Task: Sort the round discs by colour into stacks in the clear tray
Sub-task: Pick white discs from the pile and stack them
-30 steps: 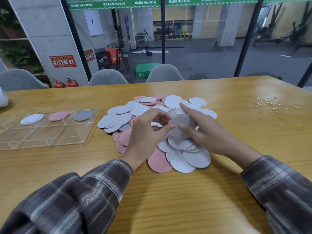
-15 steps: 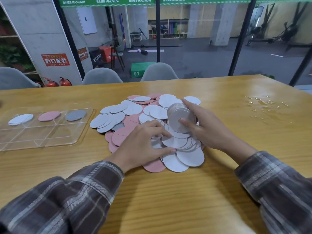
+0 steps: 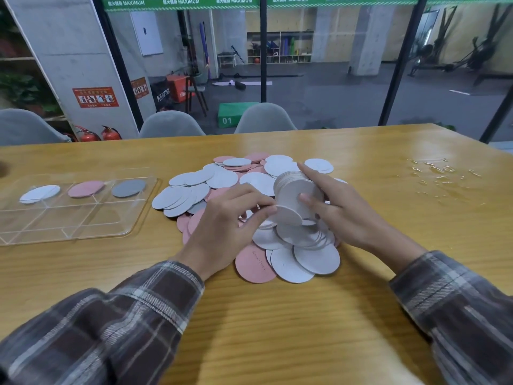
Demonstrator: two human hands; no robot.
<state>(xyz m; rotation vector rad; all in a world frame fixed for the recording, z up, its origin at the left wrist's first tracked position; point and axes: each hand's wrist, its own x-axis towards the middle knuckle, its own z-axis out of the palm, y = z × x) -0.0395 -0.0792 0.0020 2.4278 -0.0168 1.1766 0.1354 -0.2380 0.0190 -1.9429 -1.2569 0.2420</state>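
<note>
A loose pile of round discs [image 3: 194, 190], white, pink and a few grey, covers the middle of the wooden table. My right hand [image 3: 341, 212] grips a tilted stack of white discs [image 3: 294, 187] above the pile. My left hand [image 3: 224, 223] pinches a single white disc [image 3: 287, 216] by its edge, just under that stack. The clear tray [image 3: 83, 218] lies at the left. Its back compartments hold a white disc [image 3: 40, 193], a pink disc [image 3: 86, 188] and a grey disc [image 3: 128, 187].
Spilled drops of water [image 3: 438, 173] glisten on the table at the far right. Grey chairs [image 3: 263, 119] stand behind the far table edge. Bare wood stretches in front of the pile toward me.
My left hand reached down into the pile, then lifted a white disc up to the stack in my right hand. The stack stayed in my right hand.
</note>
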